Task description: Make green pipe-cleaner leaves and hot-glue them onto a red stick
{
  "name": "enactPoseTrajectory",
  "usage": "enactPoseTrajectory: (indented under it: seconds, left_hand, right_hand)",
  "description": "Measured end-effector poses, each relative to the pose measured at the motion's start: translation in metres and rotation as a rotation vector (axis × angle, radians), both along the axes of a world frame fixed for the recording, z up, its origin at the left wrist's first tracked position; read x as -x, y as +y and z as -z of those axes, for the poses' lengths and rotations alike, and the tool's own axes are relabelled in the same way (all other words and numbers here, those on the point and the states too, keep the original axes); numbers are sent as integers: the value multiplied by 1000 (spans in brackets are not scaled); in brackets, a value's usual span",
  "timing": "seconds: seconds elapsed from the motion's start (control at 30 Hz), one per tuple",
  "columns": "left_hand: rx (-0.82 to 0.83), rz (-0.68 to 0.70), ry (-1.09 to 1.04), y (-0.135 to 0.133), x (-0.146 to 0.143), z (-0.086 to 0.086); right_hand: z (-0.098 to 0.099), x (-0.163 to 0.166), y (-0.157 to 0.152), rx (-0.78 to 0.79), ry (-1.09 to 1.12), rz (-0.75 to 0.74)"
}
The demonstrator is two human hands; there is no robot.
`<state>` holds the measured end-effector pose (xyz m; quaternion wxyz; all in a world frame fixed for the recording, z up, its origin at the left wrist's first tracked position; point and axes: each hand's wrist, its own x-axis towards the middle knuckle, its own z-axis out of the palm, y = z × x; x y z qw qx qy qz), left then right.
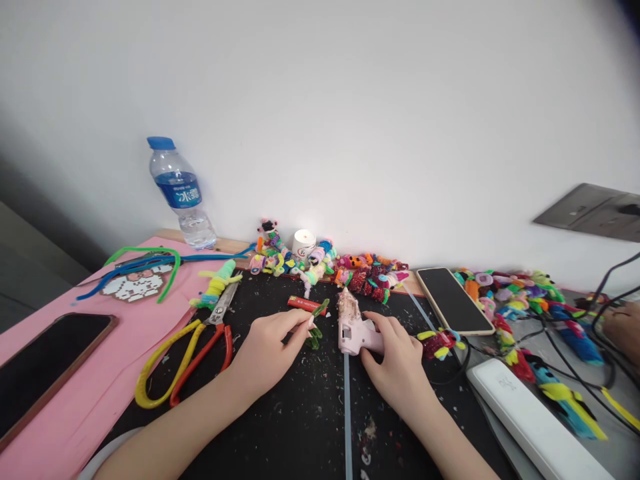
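Observation:
My left hand (277, 343) is closed, thumb and fingertips pinching a short bent piece of green pipe cleaner (316, 337). My right hand (397, 350) is wrapped round the handle of a pale pink hot glue gun (353, 331), which lies on the black mat with its nozzle pointing away from me. Brownish glue residue coats the nozzle. A long translucent glue stick (348, 413) runs from the gun's back end toward me. Just beyond my left fingertips lies a red lighter (306, 305). Scissors (220, 313) with yellow and red handles rest left of my left hand.
Colourful pipe-cleaner figures (367, 277) line the wall around a white paper cup (304, 245). A water bottle (183, 193) stands back left. Phones (455, 300) lie on both sides, and a white power bank (530, 417) sits front right among black cables. Another person's hand (623, 330) shows far right.

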<state>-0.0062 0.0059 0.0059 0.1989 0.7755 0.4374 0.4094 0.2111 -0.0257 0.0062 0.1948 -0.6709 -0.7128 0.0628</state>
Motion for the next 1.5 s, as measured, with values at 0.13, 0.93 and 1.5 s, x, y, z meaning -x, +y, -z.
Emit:
enactPoseTrajectory:
  seconds: [0.13, 0.93, 1.5]
  left_hand:
    - [87, 66, -64, -2, -2, -4]
    - [556, 342, -302, -10, -13, -17]
    - [-2, 451, 78, -13, -4, -5]
  right_hand:
    - [-5, 2, -2, -31, -3, -30]
    - [-18, 8, -16, -50, 255, -575]
    - [-21, 10, -16, 90, 529, -474]
